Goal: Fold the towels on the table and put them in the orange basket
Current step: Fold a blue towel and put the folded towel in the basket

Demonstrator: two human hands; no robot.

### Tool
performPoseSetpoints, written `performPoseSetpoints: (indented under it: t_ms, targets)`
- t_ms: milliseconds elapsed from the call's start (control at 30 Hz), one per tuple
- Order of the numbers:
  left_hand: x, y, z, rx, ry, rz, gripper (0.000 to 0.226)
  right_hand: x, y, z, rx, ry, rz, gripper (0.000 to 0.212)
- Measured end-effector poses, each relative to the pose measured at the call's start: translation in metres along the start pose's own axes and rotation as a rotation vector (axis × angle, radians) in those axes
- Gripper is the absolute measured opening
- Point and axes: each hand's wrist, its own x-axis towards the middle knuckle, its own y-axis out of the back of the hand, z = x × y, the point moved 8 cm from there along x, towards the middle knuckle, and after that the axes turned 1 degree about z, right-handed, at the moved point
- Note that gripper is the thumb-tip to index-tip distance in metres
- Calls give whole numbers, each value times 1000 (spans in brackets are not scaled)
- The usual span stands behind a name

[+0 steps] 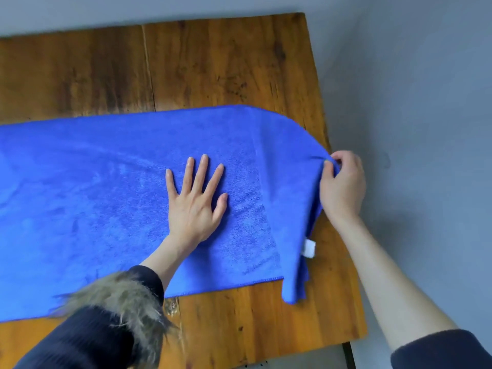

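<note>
A blue towel point(106, 187) lies spread across the wooden table point(213, 62), running off the left edge of the view. My left hand point(195, 201) presses flat on its middle with fingers straight and spread. At the table's right edge, my right hand point(342, 185) pinches the towel's right end and lifts it, so that end hangs in a loose fold with a white label point(309, 248) showing. The orange basket is not in view.
The table's right edge point(343, 235) is just under my right hand, with grey floor point(426, 129) beyond it. Bare wood lies behind the towel and along the front strip near me. A fur-trimmed dark sleeve point(114, 310) covers my left forearm.
</note>
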Motion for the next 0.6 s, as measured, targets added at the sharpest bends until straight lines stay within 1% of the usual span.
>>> performPoseSetpoints:
  t_ms: [67, 133, 167, 200, 267, 300, 367, 400, 433, 500, 567, 600]
  targets:
    - [0, -1, -1, 5, 5, -2, 57, 20, 6, 10, 87, -33, 19, 15]
    - [0, -2, -1, 14, 6, -7, 57, 34, -1, 25, 228, -140, -50, 10]
    - [0, -2, -1, 17, 8, -7, 57, 38, -7, 34, 311, -221, -96, 7]
    - [0, -2, -1, 19, 9, -4, 57, 40, -12, 42, 384, -314, -126, 11]
    - [0, -2, -1, 21, 10, 5, 57, 44, -18, 56, 510, -499, -129, 25]
    - [0, -2, -1, 24, 12, 10, 57, 46, -21, 63, 567, -590, -121, 26]
    - [0, -1, -1, 29, 12, 20, 57, 50, -28, 72, 634, -751, -160, 23]
    - [0, 0, -1, 30, 13, 22, 57, 51, -33, 74, 657, -813, -212, 17]
    - [0, 0, -1, 30, 13, 22, 57, 52, -39, 74, 664, -852, -271, 16]
    - [0, 0, -1, 28, 16, 18, 58, 53, -45, 73, 632, -863, -359, 21]
    - [0, 0, -1, 27, 17, 16, 58, 58, -46, 68, 678, -832, -351, 6]
    - [0, 1, 0, 26, 17, 17, 58, 62, -42, 63, 733, -799, -306, 10]
